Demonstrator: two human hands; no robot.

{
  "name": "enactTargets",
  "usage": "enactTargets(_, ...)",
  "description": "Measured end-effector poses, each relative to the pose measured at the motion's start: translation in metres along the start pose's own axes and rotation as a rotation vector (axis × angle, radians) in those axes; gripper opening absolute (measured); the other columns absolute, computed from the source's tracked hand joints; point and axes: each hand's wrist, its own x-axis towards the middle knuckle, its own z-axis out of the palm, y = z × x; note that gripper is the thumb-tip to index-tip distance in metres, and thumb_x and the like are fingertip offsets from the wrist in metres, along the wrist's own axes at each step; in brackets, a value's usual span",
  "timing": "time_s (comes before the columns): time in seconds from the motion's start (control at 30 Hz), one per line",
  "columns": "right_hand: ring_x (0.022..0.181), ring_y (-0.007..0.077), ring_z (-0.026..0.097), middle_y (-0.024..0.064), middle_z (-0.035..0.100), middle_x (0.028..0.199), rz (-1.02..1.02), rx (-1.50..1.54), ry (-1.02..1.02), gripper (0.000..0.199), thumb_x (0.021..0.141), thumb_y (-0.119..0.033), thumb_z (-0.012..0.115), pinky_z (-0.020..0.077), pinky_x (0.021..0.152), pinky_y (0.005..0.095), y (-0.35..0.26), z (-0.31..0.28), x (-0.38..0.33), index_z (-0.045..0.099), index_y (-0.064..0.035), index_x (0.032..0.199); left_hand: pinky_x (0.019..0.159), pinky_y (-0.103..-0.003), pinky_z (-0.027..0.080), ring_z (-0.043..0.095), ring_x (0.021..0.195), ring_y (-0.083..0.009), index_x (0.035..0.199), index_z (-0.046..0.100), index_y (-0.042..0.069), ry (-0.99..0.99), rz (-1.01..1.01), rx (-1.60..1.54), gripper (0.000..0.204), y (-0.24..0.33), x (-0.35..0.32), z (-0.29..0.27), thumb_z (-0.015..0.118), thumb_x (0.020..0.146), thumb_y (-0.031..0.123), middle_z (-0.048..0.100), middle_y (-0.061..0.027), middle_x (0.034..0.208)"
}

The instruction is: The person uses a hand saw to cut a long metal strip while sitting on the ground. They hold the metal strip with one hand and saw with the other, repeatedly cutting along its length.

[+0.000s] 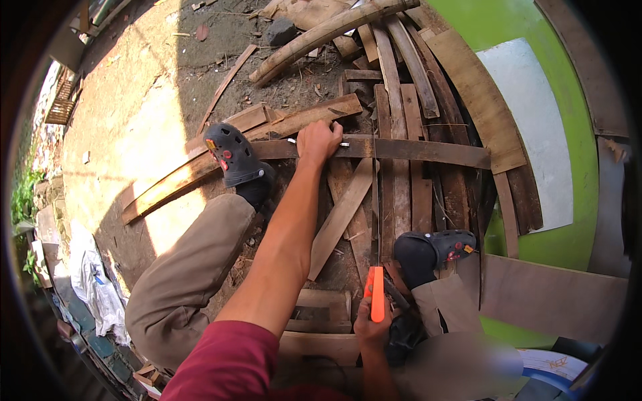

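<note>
My left hand (319, 140) is closed over a dark narrow wooden plank (435, 152) that lies crosswise in front of me. White ends of a thin object poke out on both sides of this hand; its kind is unclear. Lower down, my right hand (372, 327) grips the orange handle of a handsaw (377, 294). The saw's thin blade points away from me and crosses the plank to the right of my left hand. My left foot, in a dark clog (231, 157), is at the plank's left end.
Several long boards (394, 107) are piled under and beyond the plank. A curved pole (328, 40) lies at the far side, near a dark stone (281, 31). To the right is a green surface (582, 167) with a pale sheet (535, 120). My right clog (455, 247) stands near the saw.
</note>
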Motion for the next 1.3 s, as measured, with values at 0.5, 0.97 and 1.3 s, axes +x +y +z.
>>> enactTargets(0.5, 0.067, 0.0275, 0.071, 0.0186, 0.069, 0.075, -0.014, -0.065, 0.086, 0.025, 0.093, -0.018, 0.073, 0.0512, 0.06, 0.0364, -0.06, 0.035, 0.091, 0.066, 0.0049, 0.096, 0.085, -0.047, 0.055, 0.071, 0.09, -0.0407, 0.095, 0.077, 0.004, -0.001, 0.003, 0.028, 0.045, 0.009, 0.003, -0.003, 0.05, 0.092, 0.04, 0.073, -0.0231, 0.092)
enactTargets(0.97, 0.056, 0.028, 0.064, 0.0166, 0.063, 0.065, 0.005, -0.099, 0.091, 0.013, 0.093, -0.008, 0.066, 0.0477, 0.055, 0.0374, -0.076, 0.029, 0.086, 0.066, 0.005, 0.092, 0.085, -0.047, 0.056, 0.072, 0.089, -0.0394, 0.093, 0.077, 0.004, -0.039, -0.006, 0.013, 0.045, 0.011, -0.002, -0.005, 0.051, 0.092, 0.042, 0.073, -0.0236, 0.091)
enactTargets(1.3, 0.061, 0.0291, 0.07, 0.0157, 0.067, 0.07, 0.02, -0.205, -0.035, 0.013, 0.091, -0.009, 0.068, 0.053, 0.057, 0.0379, -0.069, 0.006, 0.031, 0.069, 0.0041, 0.092, 0.083, -0.047, 0.056, 0.072, 0.087, -0.0395, 0.091, 0.077, 0.002, -0.075, 0.006, 0.016, 0.048, 0.004, -0.001, -0.01, 0.05, 0.094, 0.042, 0.073, -0.0246, 0.09)
